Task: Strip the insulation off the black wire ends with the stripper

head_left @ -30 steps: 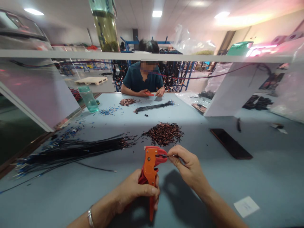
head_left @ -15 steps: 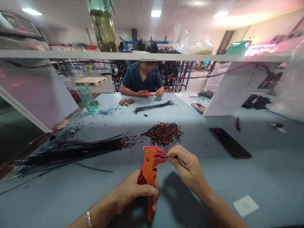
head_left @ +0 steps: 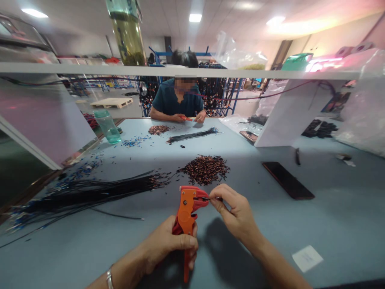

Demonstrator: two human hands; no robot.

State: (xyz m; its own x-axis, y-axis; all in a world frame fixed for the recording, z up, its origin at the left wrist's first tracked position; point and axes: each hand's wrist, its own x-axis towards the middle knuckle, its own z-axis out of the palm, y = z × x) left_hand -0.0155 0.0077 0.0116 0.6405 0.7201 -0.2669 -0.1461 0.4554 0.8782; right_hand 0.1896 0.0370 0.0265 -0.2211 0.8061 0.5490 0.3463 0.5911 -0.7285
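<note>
My left hand (head_left: 168, 243) is wrapped round the handles of an orange wire stripper (head_left: 188, 210), held upright over the blue table (head_left: 331, 216). My right hand (head_left: 234, 212) pinches a short dark wire piece (head_left: 210, 198) and holds its end in the stripper's jaws. Just beyond the tool lies a heap of short copper-and-black wire offcuts (head_left: 204, 168). To the left, a long bundle of thin black wires (head_left: 90, 192) stretches across the table.
A dark phone (head_left: 288, 180) lies to the right, a white paper slip (head_left: 307, 258) near the front right. A green bottle (head_left: 106, 126) stands at far left. A person in a dark shirt (head_left: 177, 102) works opposite with another wire bundle (head_left: 192, 135). A white shelf (head_left: 192, 73) spans overhead.
Both hands and the stripper have barely shifted; the view has drifted slightly, so everything sits a little further left. The wire piece stays in the jaws.
</note>
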